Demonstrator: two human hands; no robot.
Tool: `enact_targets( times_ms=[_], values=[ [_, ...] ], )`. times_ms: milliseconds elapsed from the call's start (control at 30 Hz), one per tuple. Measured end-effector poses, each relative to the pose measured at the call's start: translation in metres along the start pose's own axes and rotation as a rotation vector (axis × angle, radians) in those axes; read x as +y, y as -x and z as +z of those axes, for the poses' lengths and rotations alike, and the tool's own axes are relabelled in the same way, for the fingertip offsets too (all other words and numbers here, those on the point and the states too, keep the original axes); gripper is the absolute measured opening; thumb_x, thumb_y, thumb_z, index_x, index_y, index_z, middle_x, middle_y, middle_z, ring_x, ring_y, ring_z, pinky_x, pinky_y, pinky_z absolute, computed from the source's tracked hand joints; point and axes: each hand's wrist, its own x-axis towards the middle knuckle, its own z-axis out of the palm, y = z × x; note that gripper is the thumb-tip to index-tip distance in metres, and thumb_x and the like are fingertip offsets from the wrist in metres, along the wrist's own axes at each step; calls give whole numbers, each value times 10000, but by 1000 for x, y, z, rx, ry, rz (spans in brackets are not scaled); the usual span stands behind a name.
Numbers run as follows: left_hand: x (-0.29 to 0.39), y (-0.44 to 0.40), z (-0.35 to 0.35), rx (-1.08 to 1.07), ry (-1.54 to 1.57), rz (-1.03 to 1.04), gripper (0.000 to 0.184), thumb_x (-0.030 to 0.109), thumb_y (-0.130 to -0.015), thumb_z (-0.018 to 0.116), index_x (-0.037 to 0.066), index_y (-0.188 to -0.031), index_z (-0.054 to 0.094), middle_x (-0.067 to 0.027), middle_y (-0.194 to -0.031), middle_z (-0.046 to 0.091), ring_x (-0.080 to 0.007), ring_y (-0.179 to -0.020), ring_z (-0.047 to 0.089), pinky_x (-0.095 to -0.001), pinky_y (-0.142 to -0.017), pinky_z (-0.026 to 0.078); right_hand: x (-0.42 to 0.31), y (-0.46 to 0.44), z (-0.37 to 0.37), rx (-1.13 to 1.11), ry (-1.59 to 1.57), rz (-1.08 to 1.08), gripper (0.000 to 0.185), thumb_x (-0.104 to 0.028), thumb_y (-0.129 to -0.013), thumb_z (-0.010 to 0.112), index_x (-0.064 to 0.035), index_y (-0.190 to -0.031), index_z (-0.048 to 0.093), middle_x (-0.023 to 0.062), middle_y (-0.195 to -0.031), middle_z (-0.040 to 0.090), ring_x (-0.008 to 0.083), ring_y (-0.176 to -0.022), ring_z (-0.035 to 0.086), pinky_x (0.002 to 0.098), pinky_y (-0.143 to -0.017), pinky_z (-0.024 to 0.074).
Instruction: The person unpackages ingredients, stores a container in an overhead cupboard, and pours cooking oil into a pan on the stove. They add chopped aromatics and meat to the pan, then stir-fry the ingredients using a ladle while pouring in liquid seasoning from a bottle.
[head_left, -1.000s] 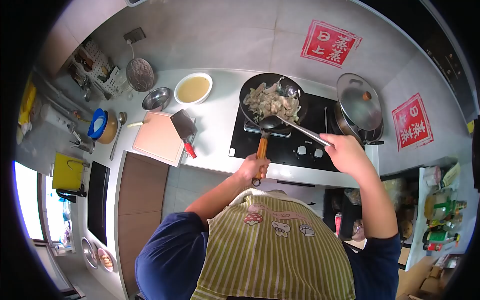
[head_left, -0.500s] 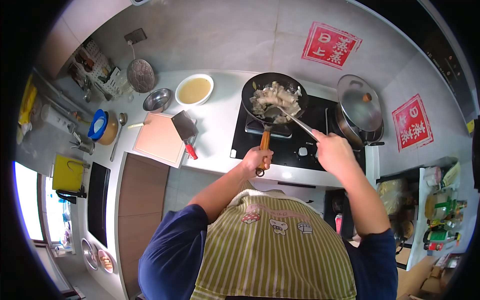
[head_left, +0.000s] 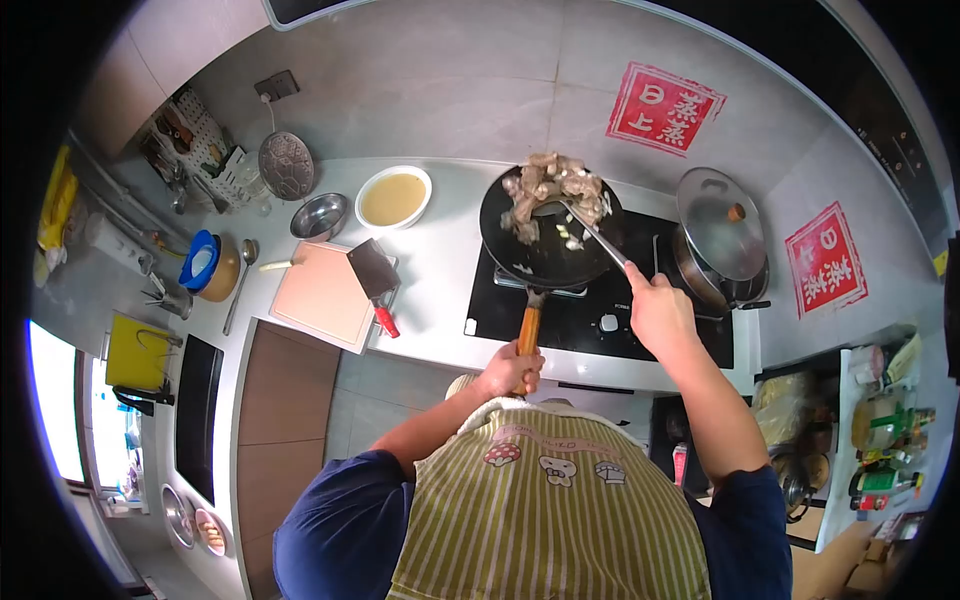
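Note:
My left hand (head_left: pixel 512 370) is wrapped round the wooden handle of a black wok (head_left: pixel 545 265) over the left burner. In my right hand (head_left: pixel 662 312) is the long metal handle of a spatula (head_left: pixel 600 238), its blade down among the food. Browned meat pieces (head_left: pixel 550 185) are heaped at the wok's far side, some reaching above the rim. Pale chopped bits (head_left: pixel 572 240) lie scattered on the dark wok bottom. The spatula's blade is partly hidden by the meat.
A lidded pot (head_left: pixel 722 235) stands on the right of the black cooktop (head_left: pixel 640 345). Left of the wok are a bowl of yellowish liquid (head_left: pixel 393 198), a metal bowl (head_left: pixel 319 217), and a cutting board (head_left: pixel 318 300) with a red-handled cleaver (head_left: pixel 375 270) and a smaller knife (head_left: pixel 280 265).
The meat has gone from spread across the wok to heaped at its far side, baring the near bottom. My left hand and the wok's handle are closer to my body; the view has shifted slightly.

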Motion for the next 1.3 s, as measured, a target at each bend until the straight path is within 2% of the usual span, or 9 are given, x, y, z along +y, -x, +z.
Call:
enact_targets(
  times_ms=[100, 167, 367, 433, 533, 767, 967, 1167, 1300],
  values=[
    [13, -35, -17, -125, -1, 35, 145, 42, -903, 599, 78, -853, 468, 4, -660, 454, -103, -505, 434, -278, -461, 383, -1, 4, -1, -48, -14, -27, 469, -96, -851, 575, -98, -1319, 606, 214, -840, 656, 393, -718, 686, 488, -669, 567],
    [32, -46, -4, 4, 87, -15, 174, 67, -882, 607, 81, -778, 468, -3, -596, 425, -109, -500, 434, -285, -461, 384, -3, 15, -36, -93, -32, -67, 471, -86, -847, 575, -102, -1316, 610, 226, -837, 660, 398, -721, 684, 485, -673, 567],
    [29, -36, -26, 1, -216, 42, 108, 69, -903, 591, 47, -905, 485, -27, -686, 475, -127, -528, 473, -287, -476, 412, 6, 1, -61, -186, -323, -11, 346, -101, -874, 581, -94, -1205, 681, 232, -900, 689, 403, -832, 672, 483, -812, 538],
    [41, -55, -18, -25, -17, 43, 126, 30, -895, 603, 52, -916, 481, -15, -698, 459, -116, -539, 466, -280, -491, 421, 8, -9, -33, -111, -242, 7, 374, -103, -876, 583, -118, -1240, 667, 230, -869, 685, 405, -779, 677, 488, -763, 551],
    [30, -45, -13, -18, -87, 94, 173, 18, -880, 619, 56, -961, 471, -21, -709, 467, -118, -539, 470, -288, -485, 425, 9, -8, -10, 24, -109, -30, 428, -103, -871, 592, -141, -1295, 634, 191, -824, 650, 384, -700, 678, 484, -665, 566],
    [16, -47, -23, -123, -52, 62, 122, 68, -930, 567, 76, -853, 472, -15, -652, 441, -107, -524, 445, -269, -478, 416, -1, 2, 2, -42, -33, -31, 435, -99, -855, 586, -112, -1287, 632, 196, -852, 644, 385, -704, 679, 480, -668, 565],
    [11, -46, -16, 7, 4, -5, 116, 52, -923, 579, 68, -967, 473, -20, -770, 480, -83, -572, 464, -243, -498, 413, 19, 9, -48, -4, -92, -49, 398, -108, -879, 597, -118, -1276, 636, 222, -841, 648, 402, -726, 673, 495, -699, 559],
    [5, -27, -15, 31, 9, -20, 162, 61, -886, 610, 60, -998, 493, -11, -771, 479, -85, -577, 467, -257, -505, 433, 14, -56, 36, -23, 7, 71, 512, -75, -914, 504, -80, -1425, 469, 249, -931, 647, 433, -817, 687, 506, -728, 568],
    [11, -29, -19, 9, 21, -49, 154, 52, -884, 602, 58, -996, 495, -13, -764, 488, -87, -575, 479, -257, -501, 443, 7, -60, 95, -155, -307, 211, 488, -107, -952, 483, -79, -1439, 456, 243, -912, 663, 443, -831, 691, 515, -738, 563]
  ],
)
